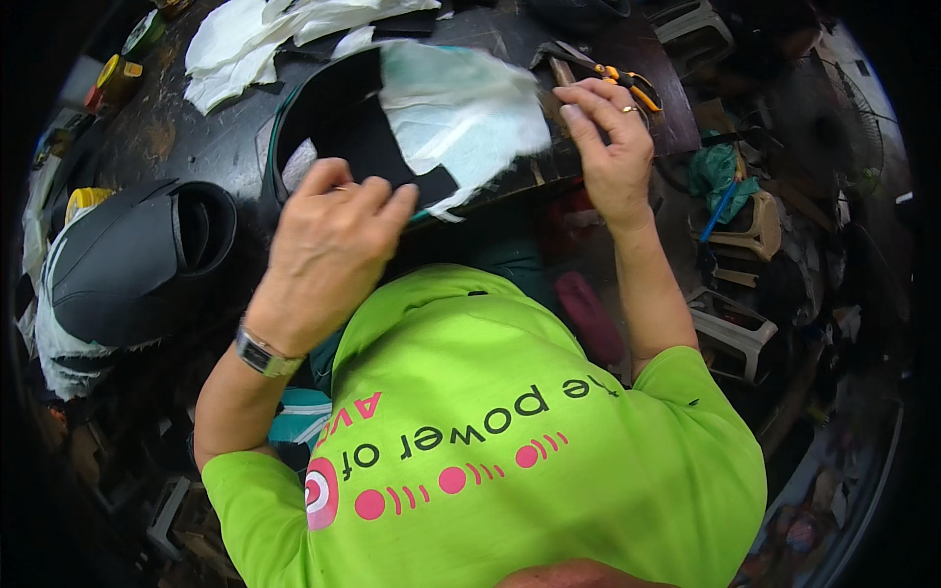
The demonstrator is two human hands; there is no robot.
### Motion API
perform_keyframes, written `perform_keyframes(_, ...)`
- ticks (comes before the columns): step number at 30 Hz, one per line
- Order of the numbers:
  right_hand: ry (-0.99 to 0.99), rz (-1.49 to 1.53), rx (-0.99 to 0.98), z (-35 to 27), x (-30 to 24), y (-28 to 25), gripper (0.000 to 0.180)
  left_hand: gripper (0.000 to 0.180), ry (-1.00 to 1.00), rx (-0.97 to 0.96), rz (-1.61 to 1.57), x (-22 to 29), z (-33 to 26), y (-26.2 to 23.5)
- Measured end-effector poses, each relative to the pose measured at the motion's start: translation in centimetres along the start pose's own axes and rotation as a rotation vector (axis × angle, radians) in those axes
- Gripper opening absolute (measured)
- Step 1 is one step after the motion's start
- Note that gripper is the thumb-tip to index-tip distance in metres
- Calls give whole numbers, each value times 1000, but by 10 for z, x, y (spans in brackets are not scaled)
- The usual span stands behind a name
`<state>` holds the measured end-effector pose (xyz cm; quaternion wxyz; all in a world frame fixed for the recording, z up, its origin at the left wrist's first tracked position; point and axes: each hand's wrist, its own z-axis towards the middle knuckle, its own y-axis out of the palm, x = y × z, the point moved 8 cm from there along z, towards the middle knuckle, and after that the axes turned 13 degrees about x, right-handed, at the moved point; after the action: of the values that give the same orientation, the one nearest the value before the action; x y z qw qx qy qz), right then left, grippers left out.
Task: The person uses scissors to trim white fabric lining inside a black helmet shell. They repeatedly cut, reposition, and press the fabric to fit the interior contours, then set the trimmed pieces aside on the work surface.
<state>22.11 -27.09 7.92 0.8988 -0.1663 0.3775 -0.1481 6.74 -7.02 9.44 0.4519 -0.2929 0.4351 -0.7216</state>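
Observation:
A black curved panel with a green rim (368, 147) lies on the dark table. A thin whitish sheet (466, 108) covers its right part, its outer edge smeared by motion. My left hand (338, 230), watch on the wrist, is over the panel's near left side with curled fingers. Its thumb and whatever it grips are hidden. A small pale scrap (298, 165) shows beside its knuckles. My right hand (613, 142) is raised right of the sheet, thumb and fingers drawn together; what they hold is too small to make out. Close to its fingertips is a wooden-handled tool (562, 73).
Orange-and-black-handled scissors (632, 82) lie beyond my right hand. White cloth pieces (250, 49) are heaped at the far left. A black shaped bundle (132, 260) stands at the left. Plastic stools (735, 328) and a fan (853, 122) are at the right.

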Motion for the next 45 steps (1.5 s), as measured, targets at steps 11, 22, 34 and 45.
perform_keyframes(11,0,24,-244,-22,-17,23,20,47,-177,-350,-394,-6,31,38)
perform_keyframes(22,151,-444,-105,-4,77,-52,28,32,-51,-227,-501,-16,51,62)
perform_keyframes(34,115,-725,-169,37,149,-43,31,12,-104,-247,-559,-22,60,66)
perform_keyframes(45,142,-766,-338,44,174,-45,39,10,-63,-191,-469,-18,57,73)
